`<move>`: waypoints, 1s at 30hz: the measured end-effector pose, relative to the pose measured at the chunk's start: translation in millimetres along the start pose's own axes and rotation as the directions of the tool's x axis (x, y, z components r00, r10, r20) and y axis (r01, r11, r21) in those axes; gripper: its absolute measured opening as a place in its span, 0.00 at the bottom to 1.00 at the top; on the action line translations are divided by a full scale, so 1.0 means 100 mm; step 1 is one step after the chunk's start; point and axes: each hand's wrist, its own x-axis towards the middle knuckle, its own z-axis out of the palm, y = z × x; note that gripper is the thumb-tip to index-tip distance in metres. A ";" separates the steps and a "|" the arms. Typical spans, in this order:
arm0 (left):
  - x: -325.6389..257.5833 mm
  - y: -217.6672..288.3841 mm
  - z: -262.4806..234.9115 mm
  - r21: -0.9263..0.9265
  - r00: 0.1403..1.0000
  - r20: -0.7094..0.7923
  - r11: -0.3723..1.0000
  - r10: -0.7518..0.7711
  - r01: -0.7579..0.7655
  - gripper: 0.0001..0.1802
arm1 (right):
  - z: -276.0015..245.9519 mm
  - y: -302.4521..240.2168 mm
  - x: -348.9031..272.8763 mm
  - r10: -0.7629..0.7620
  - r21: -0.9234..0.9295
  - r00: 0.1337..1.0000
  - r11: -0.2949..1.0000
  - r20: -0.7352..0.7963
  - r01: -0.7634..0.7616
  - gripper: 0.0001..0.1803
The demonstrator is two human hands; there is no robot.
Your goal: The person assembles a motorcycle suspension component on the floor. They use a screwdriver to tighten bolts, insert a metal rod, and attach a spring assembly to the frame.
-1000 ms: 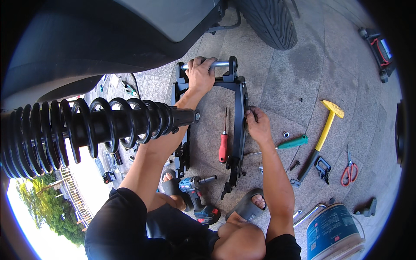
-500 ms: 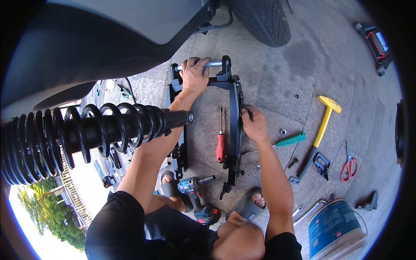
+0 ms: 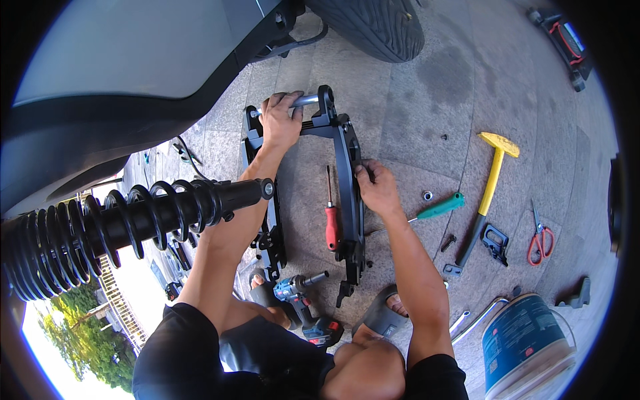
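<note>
A black U-shaped motorcycle swingarm (image 3: 345, 157) lies on the paving in front of me, its two arms reaching toward my feet. At its far end, my left hand (image 3: 280, 125) is wrapped over the silver cross tube (image 3: 305, 101). My right hand (image 3: 377, 188) grips the outer side of the right arm, with thumb and fingers bent against it. Between the two arms rests a red-handled screwdriver (image 3: 331, 223). A large black coil-spring shock absorber (image 3: 143, 217) juts in from the left above my left forearm and hides part of the swingarm's left arm.
A blue cordless impact wrench (image 3: 303, 303) lies between my feet. To the right are a green-handled screwdriver (image 3: 440, 206), a socket (image 3: 427, 196), a yellow hammer (image 3: 491, 183), red-handled scissors (image 3: 541, 243) and a blue bucket (image 3: 523, 343). A scooter body (image 3: 133, 67) and tyre (image 3: 380, 30) loom at the top.
The whole view has shifted slightly, so the swingarm and both hands appear a little farther left. Both hands keep the same holds.
</note>
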 end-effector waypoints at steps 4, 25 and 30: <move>0.00 0.00 0.01 0.020 1.000 -0.024 1.000 -0.009 0.009 0.20 | 0.00 0.06 0.00 -0.014 0.054 1.000 0.998 0.014 0.013 0.14; -0.06 0.10 -0.03 0.031 0.995 -0.089 0.998 -0.051 0.054 0.20 | -0.01 0.09 -0.06 -0.045 0.013 0.999 0.999 -0.017 0.045 0.12; -0.06 0.11 -0.03 0.030 0.993 -0.101 0.997 -0.064 0.067 0.20 | -0.02 0.06 -0.06 -0.021 0.010 1.000 1.000 -0.006 0.021 0.12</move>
